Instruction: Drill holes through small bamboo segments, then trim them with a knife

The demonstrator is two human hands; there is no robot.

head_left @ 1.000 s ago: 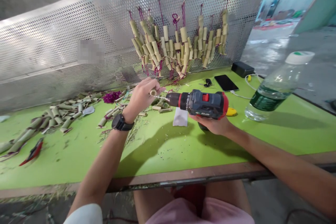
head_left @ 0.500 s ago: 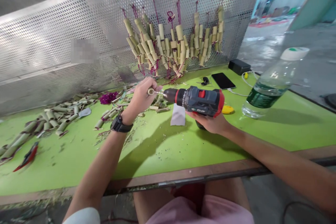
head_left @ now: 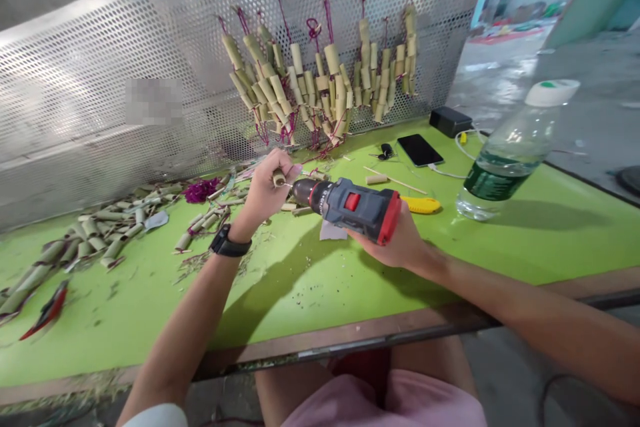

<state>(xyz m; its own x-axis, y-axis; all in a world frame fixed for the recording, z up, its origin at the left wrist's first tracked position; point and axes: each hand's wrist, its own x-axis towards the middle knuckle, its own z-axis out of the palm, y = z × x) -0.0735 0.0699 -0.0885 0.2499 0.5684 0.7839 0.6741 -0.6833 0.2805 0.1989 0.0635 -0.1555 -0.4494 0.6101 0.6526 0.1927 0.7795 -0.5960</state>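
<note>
My left hand (head_left: 270, 187) is closed around a short bamboo piece (head_left: 279, 178), whose cut end faces right. In my right hand (head_left: 395, 240) is a grey and red cordless drill (head_left: 350, 205), tilted with its chuck toward the left. The bit meets the end of the bamboo piece; how deep it sits I cannot tell. Under the drill lies a white paper scrap (head_left: 333, 231). Just beyond the drill are a loose bamboo piece (head_left: 377, 179), a thin stick (head_left: 400, 181) and a yellow cutter (head_left: 421, 205).
Strung bamboo pieces (head_left: 320, 87) hang on a perforated metal panel (head_left: 90, 67). Cut bamboo (head_left: 100, 227), purple string (head_left: 201, 189) and red-handled pruners (head_left: 47, 310) lie left. A water bottle (head_left: 505, 167), phone (head_left: 420, 149), keys (head_left: 385, 151) and black box (head_left: 450, 121) stand or lie right.
The drill has moved left and closer to the bamboo piece, its rear swinging down toward me. Less of the bit shows now. The loose bamboo piece and stick behind it have come into sight.
</note>
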